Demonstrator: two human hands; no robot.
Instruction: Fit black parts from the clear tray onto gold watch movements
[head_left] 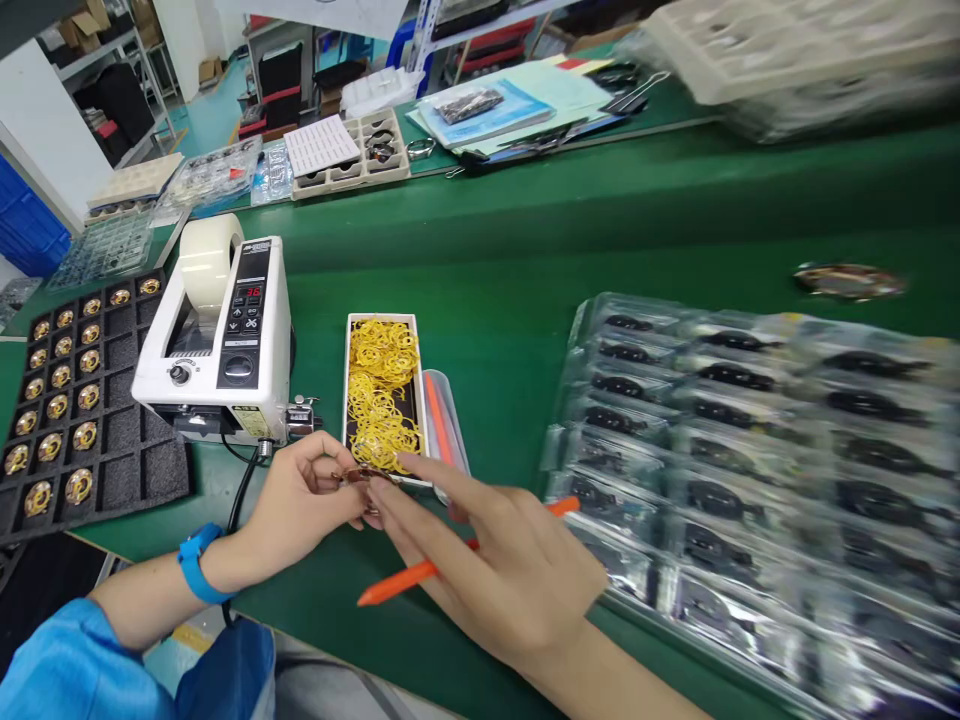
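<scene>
Part point(358, 477) pinched by left hand point(300, 500), right hand point(517, 580) clasping orange stick point(397, 585) (box point(381, 395) at twelve o'clock); light, likely fragile: grip edges.

Factory assembly bench: parts trays point(750, 420), tape dispenser point(225, 330)

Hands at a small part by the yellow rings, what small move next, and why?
Probably reach the right hand to the yellow rings just ahead: the left hand pinches the small part, and the orange tool is under the right palm.
</scene>
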